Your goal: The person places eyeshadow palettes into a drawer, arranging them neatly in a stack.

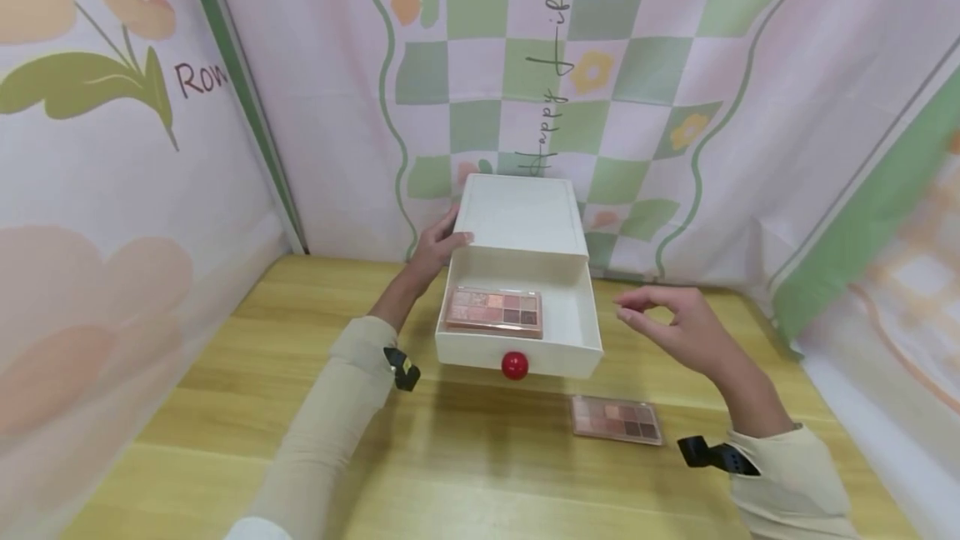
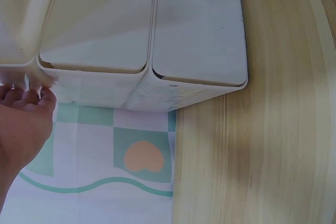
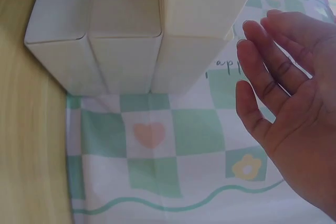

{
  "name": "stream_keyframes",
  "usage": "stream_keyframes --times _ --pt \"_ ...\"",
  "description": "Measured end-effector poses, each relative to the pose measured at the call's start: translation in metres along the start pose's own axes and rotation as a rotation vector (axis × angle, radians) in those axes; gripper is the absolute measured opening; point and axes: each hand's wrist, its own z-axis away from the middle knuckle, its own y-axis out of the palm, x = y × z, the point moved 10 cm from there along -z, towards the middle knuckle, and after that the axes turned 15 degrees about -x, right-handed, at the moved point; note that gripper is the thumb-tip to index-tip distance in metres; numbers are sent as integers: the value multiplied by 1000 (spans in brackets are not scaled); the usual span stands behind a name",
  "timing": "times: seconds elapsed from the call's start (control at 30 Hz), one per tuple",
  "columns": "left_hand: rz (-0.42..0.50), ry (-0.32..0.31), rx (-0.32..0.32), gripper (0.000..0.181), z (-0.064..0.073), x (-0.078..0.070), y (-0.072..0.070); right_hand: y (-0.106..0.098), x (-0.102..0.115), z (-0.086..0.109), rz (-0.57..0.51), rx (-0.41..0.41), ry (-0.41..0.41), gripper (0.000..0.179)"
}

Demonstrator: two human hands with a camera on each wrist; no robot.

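Observation:
A white drawer unit point(image 1: 521, 211) with red round knobs stands at the back of the table. Its top drawer point(image 1: 570, 307) is pulled out. An eyeshadow palette point(image 1: 495, 312) lies in the drawer's left part; whether another is under it I cannot tell. My left hand point(image 1: 438, 244) rests against the unit's upper left side, thumb on the top; in the left wrist view, the fingers point(image 2: 31, 98) touch the side wall. To the right of the drawer, my right hand point(image 1: 675, 327) hovers, fingers loosely bent, holding nothing. A second eyeshadow palette point(image 1: 617, 420) lies on the table, front right.
The wooden table point(image 1: 247, 382) extends to both sides and in front of the unit. Behind it hangs a checked green and white cloth point(image 1: 540, 65), with more printed cloth point(image 1: 97, 190) at the left. The lower drawers point(image 3: 58, 19) are closed.

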Motion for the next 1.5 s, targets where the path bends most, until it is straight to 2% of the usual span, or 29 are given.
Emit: stream_keyframes --times 0.13,0.27,0.5,0.9,1.2,1.5 --pt "-4 -4 -4 76 -1 1 -2 -2 -9 9 49 7 15 17" --pt "-7 -10 -8 78 -1 2 -3 1 -15 20 73 48 11 16" --pt "-13 -5 -13 78 -2 1 -2 12 -34 42 77 122 77 15" --pt "-8 -8 -11 78 -2 2 -1 27 -74 87 54 264 141 16" --pt "1 10 -8 78 -2 -1 0 35 -88 108 84 323 159 30" --pt "-2 1 -15 78 0 -1 -1 39 -93 124 141 355 156 58"
